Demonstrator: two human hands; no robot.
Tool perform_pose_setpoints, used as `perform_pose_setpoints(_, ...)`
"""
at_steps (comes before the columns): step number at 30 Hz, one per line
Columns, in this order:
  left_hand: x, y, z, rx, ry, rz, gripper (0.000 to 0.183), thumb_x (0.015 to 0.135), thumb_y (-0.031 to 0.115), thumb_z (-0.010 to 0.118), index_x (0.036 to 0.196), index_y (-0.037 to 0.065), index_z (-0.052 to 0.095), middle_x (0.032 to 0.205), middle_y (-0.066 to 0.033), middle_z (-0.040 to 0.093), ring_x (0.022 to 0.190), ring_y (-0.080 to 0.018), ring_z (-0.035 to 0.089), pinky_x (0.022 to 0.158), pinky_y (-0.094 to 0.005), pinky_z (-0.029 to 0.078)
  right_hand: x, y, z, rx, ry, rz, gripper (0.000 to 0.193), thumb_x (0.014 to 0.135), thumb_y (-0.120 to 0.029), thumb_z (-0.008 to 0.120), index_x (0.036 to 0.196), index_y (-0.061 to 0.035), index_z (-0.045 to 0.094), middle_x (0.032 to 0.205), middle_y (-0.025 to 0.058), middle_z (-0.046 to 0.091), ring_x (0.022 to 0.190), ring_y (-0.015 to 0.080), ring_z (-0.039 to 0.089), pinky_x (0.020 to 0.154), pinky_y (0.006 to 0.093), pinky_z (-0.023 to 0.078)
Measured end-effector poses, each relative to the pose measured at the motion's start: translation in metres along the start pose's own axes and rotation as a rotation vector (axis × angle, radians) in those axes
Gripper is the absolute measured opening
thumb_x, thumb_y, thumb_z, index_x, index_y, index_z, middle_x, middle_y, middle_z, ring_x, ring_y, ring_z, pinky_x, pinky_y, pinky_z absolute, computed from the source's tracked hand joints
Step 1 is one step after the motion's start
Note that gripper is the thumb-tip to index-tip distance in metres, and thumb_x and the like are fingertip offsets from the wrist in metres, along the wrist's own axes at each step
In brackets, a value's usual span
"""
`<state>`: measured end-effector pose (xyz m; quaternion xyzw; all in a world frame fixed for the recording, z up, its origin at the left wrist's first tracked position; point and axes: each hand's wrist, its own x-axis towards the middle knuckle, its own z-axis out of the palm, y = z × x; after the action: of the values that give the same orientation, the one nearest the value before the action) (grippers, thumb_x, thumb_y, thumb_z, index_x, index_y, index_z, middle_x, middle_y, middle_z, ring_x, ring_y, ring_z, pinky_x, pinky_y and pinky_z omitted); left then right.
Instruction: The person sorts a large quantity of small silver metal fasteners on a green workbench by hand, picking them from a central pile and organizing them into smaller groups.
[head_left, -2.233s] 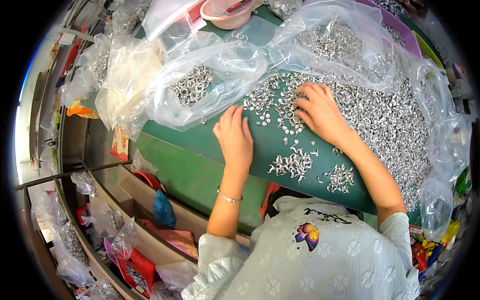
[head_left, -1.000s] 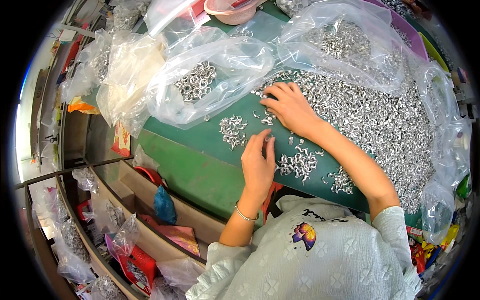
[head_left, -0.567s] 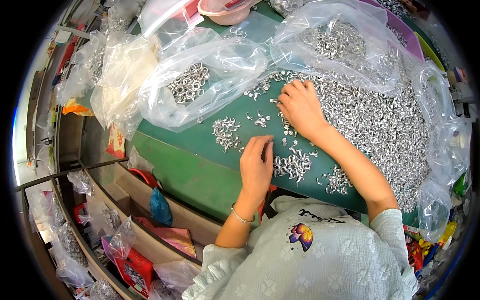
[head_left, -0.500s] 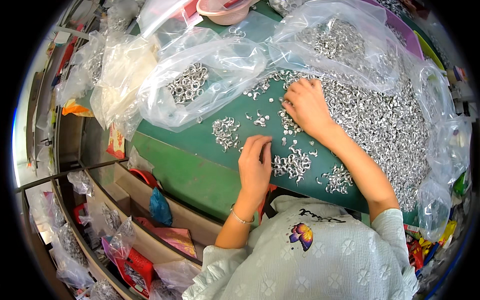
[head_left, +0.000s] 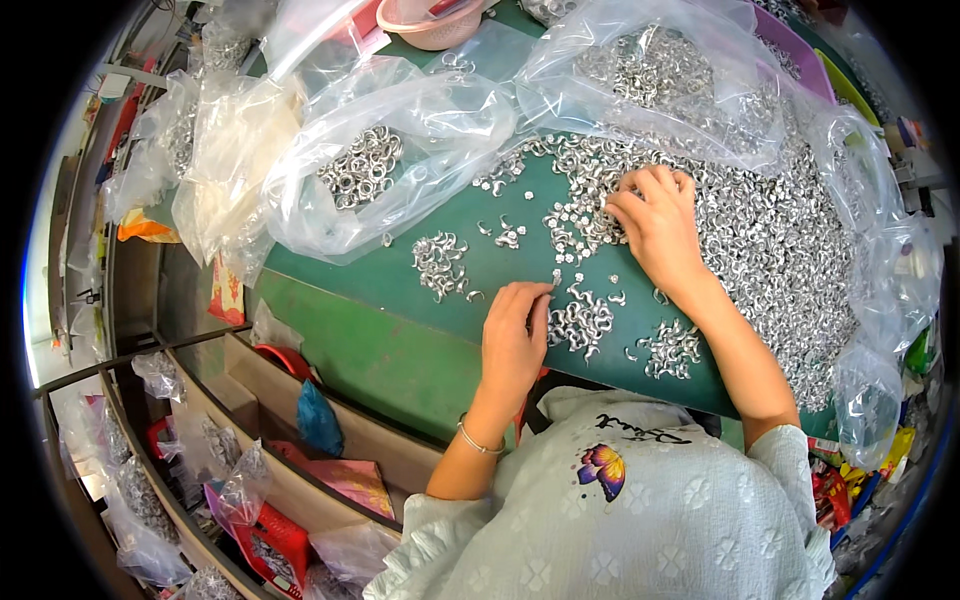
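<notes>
My left hand [head_left: 513, 325] rests low over the green tabletop, its fingers bent and pressed toward the thumb; what is between them, if anything, is too small to make out. Beside its fingertips lies a small heap of curved silvery metal pieces [head_left: 580, 322]. My right hand [head_left: 660, 225] is curled over the left edge of a large spread of the same shiny pieces [head_left: 775, 260], and its fingertips are partly hidden. Between the hands, small chunky metal bits [head_left: 568, 250] are scattered. Another small heap [head_left: 672, 350] lies near the table's front edge, and one more [head_left: 438, 262] lies to the left.
A clear plastic bag [head_left: 450, 115] with metal rings [head_left: 362, 168] lies at back left. Another clear bag [head_left: 560, 80] covers part of the spread. A pink basket [head_left: 432, 30] and a purple tub [head_left: 800, 50] stand behind. Compartments at lower left hold a red basket [head_left: 275, 545].
My right hand has moved right, further onto the large spread, exposing chunky bits where it was. My left hand has shifted slightly right. The whole view has shifted a little.
</notes>
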<state>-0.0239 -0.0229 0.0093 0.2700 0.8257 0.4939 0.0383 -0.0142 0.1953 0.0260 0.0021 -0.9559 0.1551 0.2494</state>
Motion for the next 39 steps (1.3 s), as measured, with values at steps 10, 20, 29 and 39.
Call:
perform_pose_setpoints(10,-0.005,0.007,-0.004,0.137,-0.132,0.05,0.019,0.082,-0.007,0.06,0.1,-0.004,0.063,0.097,-0.0134,0.057,0.088,-0.0297,0.055,0.078,-0.0367,0.045,-0.028,0.01,-0.01,-0.017,-0.023,0.069,0.008,0.079,-0.006,0.066,0.086,-0.0069,0.064,0.088,0.0023,0.058,0.089,0.0215,0.052,0.084,0.0388,0.034)
perform_pose_setpoints(20,0.001,0.012,-0.001,0.14,-0.105,0.107,0.023,0.081,-0.007,0.06,0.103,0.0,0.063,0.099,-0.012,0.058,0.092,-0.0295,0.055,0.081,-0.0371,0.043,-0.021,0.011,-0.005,-0.103,-0.057,0.009,0.008,0.081,-0.006,0.064,0.088,-0.0064,0.061,0.088,0.0045,0.056,0.092,0.0235,0.052,0.084,0.0398,0.036)
perform_pose_setpoints(29,0.034,-0.014,0.015,0.102,-0.141,0.066,0.027,0.082,-0.002,0.063,0.109,0.0,0.06,0.108,-0.0134,0.056,0.092,-0.031,0.057,0.079,-0.0399,0.046,-0.047,-0.01,-0.022,0.259,-0.312,0.07,0.007,0.081,-0.007,0.066,0.086,-0.0041,0.064,0.086,0.007,0.061,0.087,0.025,0.055,0.079,0.0364,0.039)
perform_pose_setpoints(39,0.042,-0.006,0.014,0.205,-0.293,0.407,0.021,0.076,-0.006,0.067,0.095,0.001,0.068,0.098,-0.0101,0.058,0.087,-0.0267,0.055,0.077,-0.0368,0.046,-0.051,-0.014,-0.027,0.404,-0.463,0.06,0.01,0.079,-0.008,0.068,0.086,-0.0034,0.063,0.083,0.0087,0.06,0.086,0.0273,0.056,0.079,0.038,0.042)
